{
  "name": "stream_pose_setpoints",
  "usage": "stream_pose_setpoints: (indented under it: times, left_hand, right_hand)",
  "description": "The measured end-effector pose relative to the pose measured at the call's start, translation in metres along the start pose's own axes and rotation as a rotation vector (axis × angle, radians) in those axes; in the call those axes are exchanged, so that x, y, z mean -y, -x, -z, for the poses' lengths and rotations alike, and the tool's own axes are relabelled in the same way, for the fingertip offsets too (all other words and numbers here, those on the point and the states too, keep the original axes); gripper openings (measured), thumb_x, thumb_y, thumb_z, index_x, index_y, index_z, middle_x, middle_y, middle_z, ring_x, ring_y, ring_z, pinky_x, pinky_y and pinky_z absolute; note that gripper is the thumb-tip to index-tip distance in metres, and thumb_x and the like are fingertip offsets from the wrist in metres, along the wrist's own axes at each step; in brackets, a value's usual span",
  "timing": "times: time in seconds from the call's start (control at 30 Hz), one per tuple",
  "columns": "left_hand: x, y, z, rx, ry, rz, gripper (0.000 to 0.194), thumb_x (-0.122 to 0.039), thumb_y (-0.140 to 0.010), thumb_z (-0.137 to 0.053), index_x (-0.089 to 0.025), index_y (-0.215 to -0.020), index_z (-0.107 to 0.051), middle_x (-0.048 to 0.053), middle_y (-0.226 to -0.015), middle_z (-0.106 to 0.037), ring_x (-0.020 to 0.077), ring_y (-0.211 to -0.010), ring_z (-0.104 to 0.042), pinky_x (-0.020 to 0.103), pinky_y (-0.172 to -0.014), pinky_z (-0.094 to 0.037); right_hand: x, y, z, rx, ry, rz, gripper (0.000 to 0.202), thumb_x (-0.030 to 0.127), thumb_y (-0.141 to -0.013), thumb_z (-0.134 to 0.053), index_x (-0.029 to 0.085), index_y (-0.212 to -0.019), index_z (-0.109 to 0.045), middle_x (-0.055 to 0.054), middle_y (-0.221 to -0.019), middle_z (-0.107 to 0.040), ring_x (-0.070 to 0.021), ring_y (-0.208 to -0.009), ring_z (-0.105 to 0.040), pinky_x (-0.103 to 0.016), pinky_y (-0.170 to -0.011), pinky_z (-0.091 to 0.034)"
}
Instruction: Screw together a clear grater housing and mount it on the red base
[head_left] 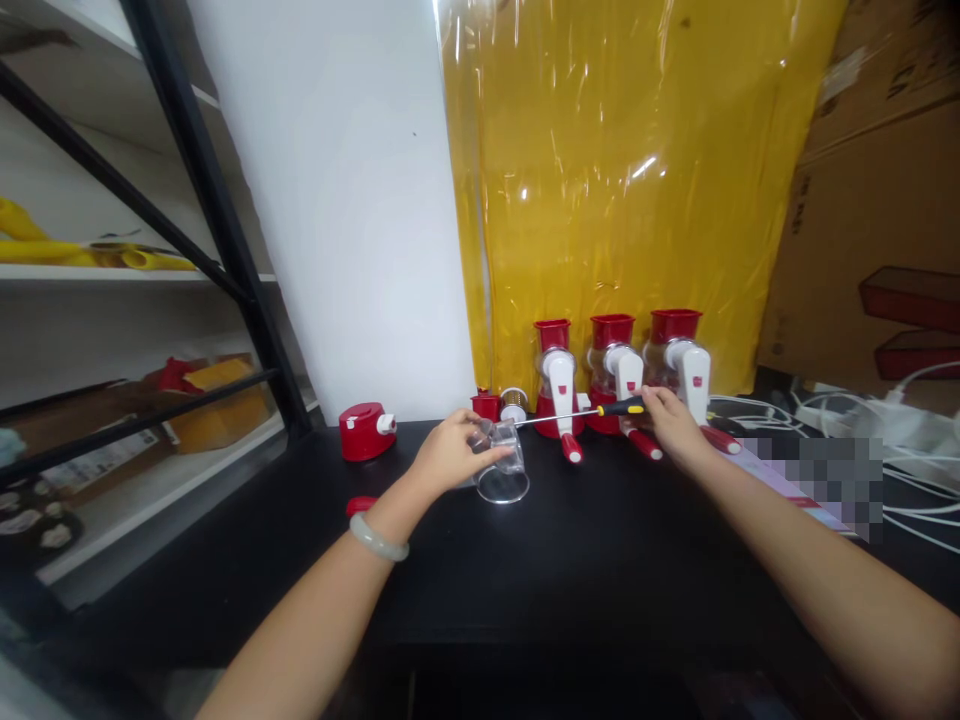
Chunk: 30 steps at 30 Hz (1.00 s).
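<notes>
- Left hand (pixel 459 452): grasping the clear plastic part (pixel 511 452) over the black tabletop (pixel 577 570); likely light, stiff, slick, best held round its body.
- Right hand (pixel 669 420): gripping the screwdriver (pixel 618 408) by its handle.

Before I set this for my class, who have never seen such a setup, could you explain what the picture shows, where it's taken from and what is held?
There is no machine at work, just a person's two bare hands. The single picture comes from a camera on the person's head, looking forward and down. The left hand holds a clear plastic part with a round rim. The right hand grips a black-and-yellow-handled screwdriver, its metal shaft pointing at that part; tip contact is too small to judge. On the black table stand three red-and-white cranked devices and, further left, a round red part with a white fitting.
</notes>
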<state>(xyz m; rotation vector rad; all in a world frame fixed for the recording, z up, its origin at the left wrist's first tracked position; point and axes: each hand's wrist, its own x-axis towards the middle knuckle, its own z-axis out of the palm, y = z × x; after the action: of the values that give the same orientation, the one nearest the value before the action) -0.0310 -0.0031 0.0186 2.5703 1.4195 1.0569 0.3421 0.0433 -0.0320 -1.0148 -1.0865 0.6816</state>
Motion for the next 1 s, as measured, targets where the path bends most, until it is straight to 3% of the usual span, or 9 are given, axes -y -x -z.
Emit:
stream_pose_setpoints:
  times: [0.13, 0.23, 0.47, 0.6, 0.77, 1.0]
  left_hand:
    - [0.0, 0.001, 0.0, -0.002, 0.0, -0.004, 0.041, -0.06, -0.08, -0.078, -0.02, -0.076, -0.073, 0.01, -0.114, -0.069, 0.0252, -0.098, -0.071, 0.042, -0.093, -0.056]
    - [-0.001, 0.0, 0.0, -0.006, -0.007, -0.005, 0.041, -0.06, -0.08, -0.078, -0.02, -0.075, -0.073, 0.01, -0.114, -0.07, 0.0251, -0.097, -0.071, 0.042, -0.093, -0.056]
    - [0.0, 0.0, 0.0, -0.005, 0.0, -0.001, 0.042, -0.061, -0.08, -0.078, -0.019, -0.075, -0.073, 0.01, -0.114, -0.07, 0.0255, -0.098, -0.071, 0.042, -0.092, -0.056]
    - [-0.001, 0.001, 0.0, -0.004, 0.003, 0.0, 0.04, -0.059, -0.08, -0.079, -0.02, -0.076, -0.073, 0.011, -0.114, -0.07, 0.0255, -0.099, -0.071, 0.043, -0.093, -0.056]
    - [-0.001, 0.001, 0.001, -0.004, 0.005, 0.01, 0.041, -0.06, -0.08, -0.079, -0.02, -0.075, -0.073, 0.01, -0.115, -0.07, 0.0262, -0.1, -0.071, 0.043, -0.093, -0.056]
    - [-0.002, 0.0, 0.001, 0.003, 0.005, 0.013, 0.042, -0.061, -0.079, -0.078, -0.02, -0.075, -0.073, 0.01, -0.114, -0.07, 0.0259, -0.097, -0.071, 0.042, -0.092, -0.056]
  right_hand:
    - [0.001, 0.001, 0.0, -0.033, -0.005, 0.007, 0.045, 0.067, -0.079, -0.074, 0.024, -0.092, -0.066, -0.004, -0.086, -0.071, -0.0219, -0.074, -0.072, -0.036, -0.066, -0.064]
    - [0.004, 0.004, -0.002, -0.037, -0.036, 0.002, 0.047, 0.066, -0.077, -0.076, 0.024, -0.094, -0.065, -0.003, -0.086, -0.07, -0.019, -0.071, -0.071, -0.032, -0.063, -0.063]
    - [0.011, 0.009, -0.005, 0.062, -0.08, 0.036, 0.051, 0.072, -0.078, -0.07, 0.024, -0.089, -0.059, 0.002, -0.059, -0.061, -0.0147, -0.052, -0.06, -0.027, -0.05, -0.052]
    - [0.01, 0.006, -0.003, 0.058, -0.172, -0.025, 0.037, 0.058, -0.082, -0.069, 0.022, -0.085, -0.06, 0.001, -0.058, -0.062, -0.0145, -0.052, -0.059, -0.026, -0.051, -0.05]
    - [0.014, 0.006, -0.001, 0.08, -0.204, -0.043, 0.027, 0.037, -0.066, -0.073, 0.022, -0.083, -0.059, 0.002, -0.058, -0.062, -0.0146, -0.049, -0.058, -0.026, -0.048, -0.048]
    - [0.022, 0.01, -0.004, 0.039, -0.163, -0.071, 0.026, 0.034, -0.064, -0.071, 0.023, -0.084, -0.058, 0.003, -0.055, -0.061, -0.0133, -0.045, -0.054, -0.025, -0.046, -0.045]
